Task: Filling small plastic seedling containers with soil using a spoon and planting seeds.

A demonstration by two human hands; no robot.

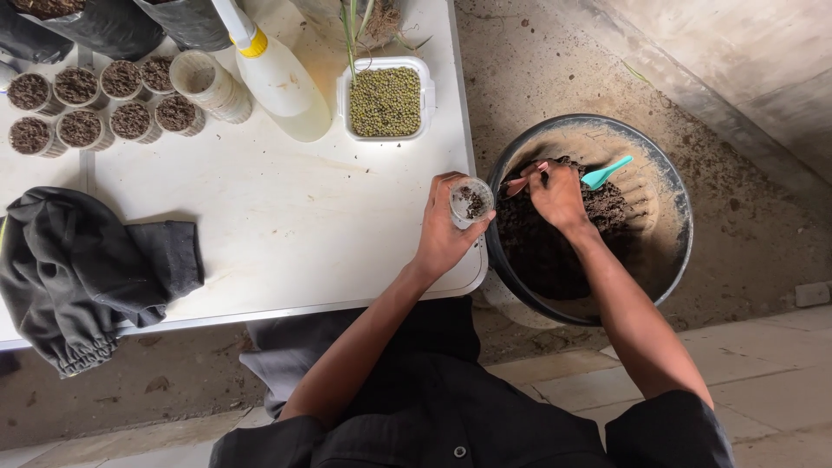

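Note:
My left hand (444,232) grips a small clear plastic cup (471,202) with a little dark soil in it, held at the table's right edge beside the basin. My right hand (556,196) is inside the black basin (678,251), closed on a pink spoon (518,184) whose tip points toward the cup. A teal spoon (605,173) lies in the dark soil (546,251) just right of that hand.
On the white table (286,225) stand several soil-filled cups (80,128), a stack of clear cups (211,85), a spray bottle (276,74), a white tray of green beans (385,100) and a dark folded garment (78,269). Dirt floor surrounds the basin.

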